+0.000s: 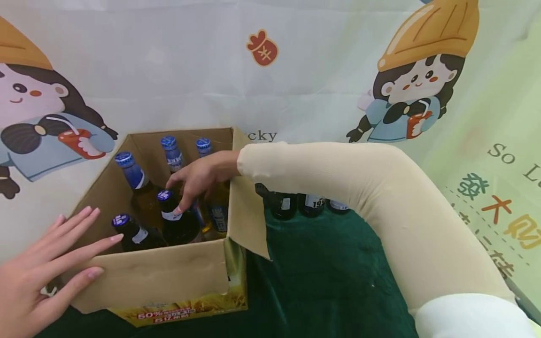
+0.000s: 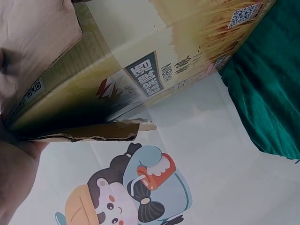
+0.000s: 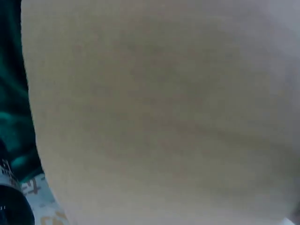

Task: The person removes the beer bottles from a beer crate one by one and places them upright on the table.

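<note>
Five bottles [image 1: 181,230] show in one box [image 1: 156,272], three bottles [image 1: 312,205] outside. The right hand [image 1: 198,177] grips one inside; the left hand [image 1: 42,277] is straight-fingered.

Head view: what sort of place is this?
Probably a makeshift staged work area: a white cartoon-printed backdrop sheet hangs behind a dark green cloth, on which stands an open brown-yellow cardboard box holding blue-capped bottles.

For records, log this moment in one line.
left hand: spread at near-left corner of brown cardboard box | right hand: inside, around neck of blue-capped dark glass bottle | outside: dark glass bottles, green cloth
</note>
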Motion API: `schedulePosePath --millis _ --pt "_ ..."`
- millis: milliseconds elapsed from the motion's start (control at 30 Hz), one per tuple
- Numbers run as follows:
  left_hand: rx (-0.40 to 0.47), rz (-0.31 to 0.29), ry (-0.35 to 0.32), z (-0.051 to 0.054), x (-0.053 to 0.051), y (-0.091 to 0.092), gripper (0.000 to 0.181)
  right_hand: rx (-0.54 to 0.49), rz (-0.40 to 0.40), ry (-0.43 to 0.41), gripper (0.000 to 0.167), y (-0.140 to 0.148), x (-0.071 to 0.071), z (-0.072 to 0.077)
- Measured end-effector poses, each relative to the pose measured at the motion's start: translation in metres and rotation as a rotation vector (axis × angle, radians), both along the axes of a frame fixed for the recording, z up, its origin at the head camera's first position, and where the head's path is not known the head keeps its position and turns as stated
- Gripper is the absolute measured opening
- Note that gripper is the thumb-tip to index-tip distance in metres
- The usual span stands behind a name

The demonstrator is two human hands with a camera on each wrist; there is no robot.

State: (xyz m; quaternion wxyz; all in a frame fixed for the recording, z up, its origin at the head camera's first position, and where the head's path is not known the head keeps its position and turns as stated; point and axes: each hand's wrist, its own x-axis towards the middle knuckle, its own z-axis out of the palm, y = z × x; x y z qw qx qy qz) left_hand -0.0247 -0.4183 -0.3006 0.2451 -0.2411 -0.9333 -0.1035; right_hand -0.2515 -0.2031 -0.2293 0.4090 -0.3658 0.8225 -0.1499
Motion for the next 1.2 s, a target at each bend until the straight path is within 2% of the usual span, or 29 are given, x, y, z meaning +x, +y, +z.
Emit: schedulePosePath --millis 133,233,333,400,533,600,667,833,967,1067,1200 --pt "0.000 -0.004 0.010 -0.001 0.001 -0.001 0.051 0.005 0.017 -0.075 0.081 -0.012 -0.002 -0.011" --pt "0.024 -0.016 0.030 0.001 0.001 0.000 0.049 -0.036 0.001 -0.094 0.069 -0.018 -0.003 -0.013" --pt "0.037 -0.023 0.021 0.002 0.000 0.004 0.050 -0.092 -0.019 -0.096 0.055 -0.019 -0.003 -0.015" --pt "0.041 -0.024 0.014 0.002 0.000 0.004 0.052 -0.126 -0.013 -0.084 0.044 -0.019 -0.003 -0.016" --pt "0.043 -0.020 0.005 0.000 -0.001 0.004 0.056 -0.189 0.088 0.010 0.027 -0.016 -0.002 -0.020" --pt "0.068 -0.018 0.006 -0.002 -0.001 0.003 0.054 -0.209 0.134 0.065 0.023 -0.015 -0.001 -0.021" --pt "0.089 -0.013 0.011 -0.003 -0.002 0.002 0.052 -0.221 0.147 0.096 0.022 -0.015 0.001 -0.020" --pt "0.095 -0.007 0.017 -0.004 -0.001 -0.002 0.051 -0.253 0.059 0.142 0.021 -0.014 0.006 -0.014" --pt "0.103 -0.032 0.016 -0.004 -0.002 -0.002 0.044 -0.312 -0.022 0.260 0.025 -0.002 0.010 -0.003" --pt "0.115 -0.054 0.030 -0.006 -0.002 -0.002 0.038 -0.354 -0.109 0.351 0.030 0.008 0.015 0.014" --pt "0.130 -0.086 0.055 -0.009 -0.005 -0.002 0.045 -0.466 -0.238 0.399 0.030 0.020 0.025 0.049"
